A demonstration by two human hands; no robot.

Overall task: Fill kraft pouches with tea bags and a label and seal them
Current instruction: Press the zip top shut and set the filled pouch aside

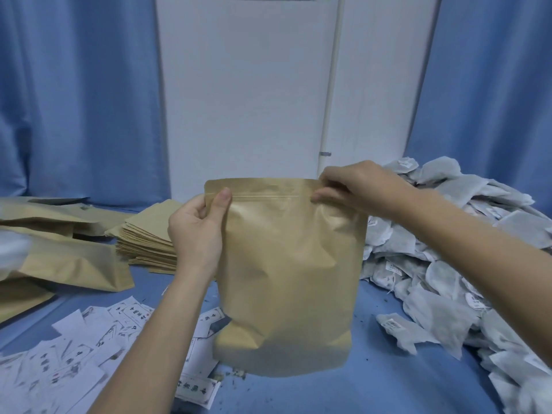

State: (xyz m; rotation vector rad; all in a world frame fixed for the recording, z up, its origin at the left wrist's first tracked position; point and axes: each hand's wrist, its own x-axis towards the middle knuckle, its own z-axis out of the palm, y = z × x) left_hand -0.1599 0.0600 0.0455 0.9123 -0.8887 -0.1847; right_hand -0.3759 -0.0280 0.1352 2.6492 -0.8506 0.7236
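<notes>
A filled kraft pouch (pixel 286 264) stands upright at the centre of the view, its bulging base resting on or just above the blue table (pixel 373 383), its long axis vertical and its zip strip (pixel 268 197) running level across the top between the two hands. The left hand (pixel 195 231) grips the pouch's upper left edge, thumb flat on the front face at the zip line and fingers curled behind. The right hand (pixel 355 186) pinches the upper right corner at the same line, thumb in front and fingers over the top rim. So both hands are clamped on the pouch at opposite ends of the closure, well apart, with the whole length of the zip lying between them. The step in hand looks like sealing: the coming move probably calls for one pinch to run sideways along the strip toward the other hand, and either hand is equally placed to do it. Whether the zip is already pressed shut anywhere I cannot tell. To the right, just beside the pouch, lies a heap of tea bags (pixel 448 234), some with small tags whose print is too small to read. On the table at lower left are scattered paper labels (pixel 74 354) printed with dark characters in a frame; the characters are too blurred to read reliably. Behind the left hand sits a stack of flat empty pouches (pixel 146 237), with filled pouches (pixel 74 264) lying further left.
</notes>
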